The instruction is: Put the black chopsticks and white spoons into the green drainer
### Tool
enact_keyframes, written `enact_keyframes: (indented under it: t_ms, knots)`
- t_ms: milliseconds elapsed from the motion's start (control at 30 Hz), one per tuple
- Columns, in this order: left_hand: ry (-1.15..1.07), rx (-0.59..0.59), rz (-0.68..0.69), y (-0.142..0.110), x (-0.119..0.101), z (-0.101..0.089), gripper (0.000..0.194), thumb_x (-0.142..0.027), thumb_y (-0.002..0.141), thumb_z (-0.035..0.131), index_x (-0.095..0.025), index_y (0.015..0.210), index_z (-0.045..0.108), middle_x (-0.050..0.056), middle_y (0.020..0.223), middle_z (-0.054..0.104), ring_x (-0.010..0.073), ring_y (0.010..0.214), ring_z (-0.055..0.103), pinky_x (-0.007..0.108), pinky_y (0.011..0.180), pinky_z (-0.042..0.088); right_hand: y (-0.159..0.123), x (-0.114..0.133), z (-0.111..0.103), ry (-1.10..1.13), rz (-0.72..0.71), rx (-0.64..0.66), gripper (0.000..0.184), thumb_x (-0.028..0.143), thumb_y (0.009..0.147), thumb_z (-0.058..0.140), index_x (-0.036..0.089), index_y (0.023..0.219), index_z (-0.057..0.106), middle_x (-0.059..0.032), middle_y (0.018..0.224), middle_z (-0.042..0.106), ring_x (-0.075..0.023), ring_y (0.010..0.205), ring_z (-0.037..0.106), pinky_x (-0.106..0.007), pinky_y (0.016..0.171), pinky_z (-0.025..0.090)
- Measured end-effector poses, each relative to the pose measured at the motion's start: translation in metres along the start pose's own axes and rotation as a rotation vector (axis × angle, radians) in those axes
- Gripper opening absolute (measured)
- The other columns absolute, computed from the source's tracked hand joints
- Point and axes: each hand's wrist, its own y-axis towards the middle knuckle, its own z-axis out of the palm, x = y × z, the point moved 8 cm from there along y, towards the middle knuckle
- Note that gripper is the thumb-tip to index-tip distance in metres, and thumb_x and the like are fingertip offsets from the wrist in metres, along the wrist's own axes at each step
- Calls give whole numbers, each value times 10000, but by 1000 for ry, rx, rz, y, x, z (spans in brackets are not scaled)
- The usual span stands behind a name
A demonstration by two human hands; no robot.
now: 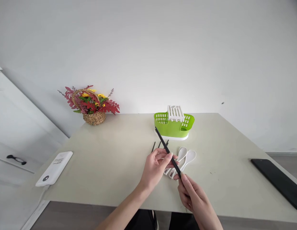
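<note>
Both hands hold one black chopstick (164, 143) above the table, its tip pointing up and left toward the green cutlery holder (173, 127). My left hand (155, 167) pinches the stick near its middle. My right hand (194, 196) grips its lower end with closed fingers. Under the hands lie two white spoons (185, 156) and several more black chopsticks (153, 146), partly hidden by my left hand.
A white rack insert (175, 112) sits in the green holder. A wicker basket of flowers (92, 105) stands at the back left. A white power bank (55, 167) lies at the left edge, a black flat device (277, 182) at the right edge. Beige table (110, 159).
</note>
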Motion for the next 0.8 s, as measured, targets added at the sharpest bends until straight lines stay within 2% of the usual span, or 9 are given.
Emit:
enact_keyframes:
  t_ms: [133,400,667,800]
  knots:
    - [-2,9,-4,4,-2,5,446,-527,795,871,-162,952,668,127,1012,820,275,896,813,403,891,662,3,-4,-8,-18,-11,12,602,803,891,595,213,1000,647,81,645,239,-82,527,152,-249,461,176]
    - [3,18,-21,11,-7,10,429,-493,758,908,-147,960,753,121,999,824,276,886,811,438,926,663,-4,10,-14,16,-5,-25,575,766,898,626,205,1010,687,69,673,265,-89,542,213,-246,484,266]
    - [51,-4,-3,18,-8,17,400,-513,793,873,-148,926,780,109,1004,826,262,885,801,419,920,666,-3,14,-25,-22,-36,-48,597,782,903,600,204,1021,691,66,676,267,-101,554,238,-255,493,264]
    - [92,-31,50,25,-21,15,388,-494,810,863,-139,947,787,114,1006,823,259,904,800,402,903,673,-5,17,-30,-50,-39,-39,601,778,918,578,208,1062,701,62,673,283,-110,557,266,-261,508,294]
